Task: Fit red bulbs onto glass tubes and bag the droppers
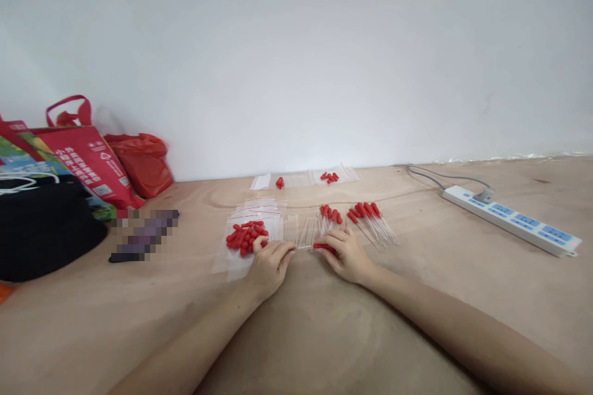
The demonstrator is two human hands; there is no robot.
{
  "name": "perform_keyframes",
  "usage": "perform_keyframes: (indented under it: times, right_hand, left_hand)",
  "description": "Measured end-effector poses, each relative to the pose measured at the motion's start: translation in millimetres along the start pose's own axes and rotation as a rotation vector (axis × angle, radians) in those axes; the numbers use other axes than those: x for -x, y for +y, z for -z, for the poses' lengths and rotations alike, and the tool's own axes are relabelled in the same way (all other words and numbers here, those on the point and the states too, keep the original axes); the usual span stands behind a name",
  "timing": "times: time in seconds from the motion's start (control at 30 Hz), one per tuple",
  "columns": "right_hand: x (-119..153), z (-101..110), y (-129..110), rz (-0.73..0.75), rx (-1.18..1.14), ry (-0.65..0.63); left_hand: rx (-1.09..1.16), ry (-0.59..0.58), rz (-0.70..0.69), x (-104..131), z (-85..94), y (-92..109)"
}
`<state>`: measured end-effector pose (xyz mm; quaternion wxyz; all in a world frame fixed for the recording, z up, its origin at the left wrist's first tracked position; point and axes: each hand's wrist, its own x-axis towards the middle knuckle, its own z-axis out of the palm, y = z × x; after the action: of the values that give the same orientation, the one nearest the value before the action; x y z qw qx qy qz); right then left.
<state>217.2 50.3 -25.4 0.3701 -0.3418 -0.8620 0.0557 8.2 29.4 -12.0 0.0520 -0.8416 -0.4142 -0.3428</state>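
Between my hands lies a thin clear dropper tube (303, 247), level with the table. The fingers of my left hand (270, 265) pinch its left end. My right hand (346, 254) closes round a red rubber bulb (324, 247) at the tube's other end; whether the tube sits inside the bulb I cannot tell. Beside my left hand, loose red bulbs (244, 236) are heaped on clear zip bags (234, 262). Loose clear tubes (307, 228) lie just beyond my fingers. Right of them rest several droppers with red bulbs (368, 210) fitted on their tubes.
Farther back are more zip bags (296, 180) and small red bulbs (330, 177). A plugged-in power strip (514, 219) lies at right. On the left are a pixelated dark object (146, 236), a black item (46, 228), a red shopping bag (88, 163) and a red plastic bag (141, 163).
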Motion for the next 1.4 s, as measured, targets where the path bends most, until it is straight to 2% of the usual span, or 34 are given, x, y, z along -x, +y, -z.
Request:
perform_keyframes:
  times: [0.37,0.6,0.93,1.23,1.4]
  right_hand:
    - [-0.1,-1.9,-3.2,0.02,-0.255,0.042]
    - [1.1,1.3,-6.9,0.06,-0.303,0.053]
    - [3.7,1.5,-5.6,0.146,-0.205,0.039]
    - [0.5,2.8,-4.8,0.249,-0.023,-0.046]
    - [0.7,0.7,-5.8,0.263,0.073,-0.093]
  left_hand:
    - [0.002,0.061,-0.152,2.7,-2.7,-1.5]
    - [-0.004,0.057,-0.24,2.4,-2.4,0.8]
    - [-0.031,-0.006,-0.233,10.6,-11.8,-6.8]
    - [-0.028,0.044,-0.244,7.8,-8.7,1.5]
    - [-0.062,0.022,-0.247,7.9,-8.1,4.6]
